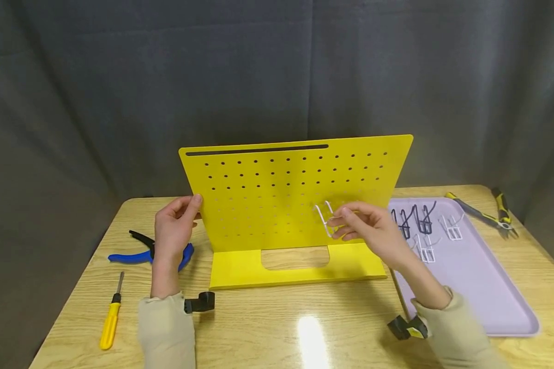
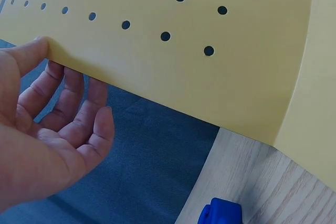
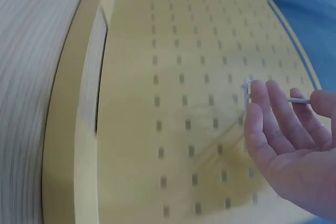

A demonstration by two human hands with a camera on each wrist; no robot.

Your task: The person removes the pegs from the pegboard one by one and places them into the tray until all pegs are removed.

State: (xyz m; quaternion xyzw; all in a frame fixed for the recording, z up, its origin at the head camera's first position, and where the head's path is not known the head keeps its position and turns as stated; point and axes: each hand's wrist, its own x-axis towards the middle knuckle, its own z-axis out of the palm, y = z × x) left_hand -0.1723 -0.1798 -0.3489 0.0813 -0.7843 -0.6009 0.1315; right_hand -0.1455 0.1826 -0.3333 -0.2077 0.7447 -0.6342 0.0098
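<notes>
A yellow pegboard stands tilted back on its own flat base, with rows of small holes across it. My left hand grips the board's left edge, and in the left wrist view the thumb lies on the front while fingertips reach behind the edge. In front of the board's lower right part, my right hand pinches a white wire hook. Fingers cover much of the hook in the right wrist view. Whether its ends sit in the holes, I cannot tell.
At right lies a lilac tray bearing several black hooks and white hooks. Yellow-black pliers lie beyond it. Blue-handled pliers and a yellow screwdriver lie at left. Dark cloth hangs behind the table.
</notes>
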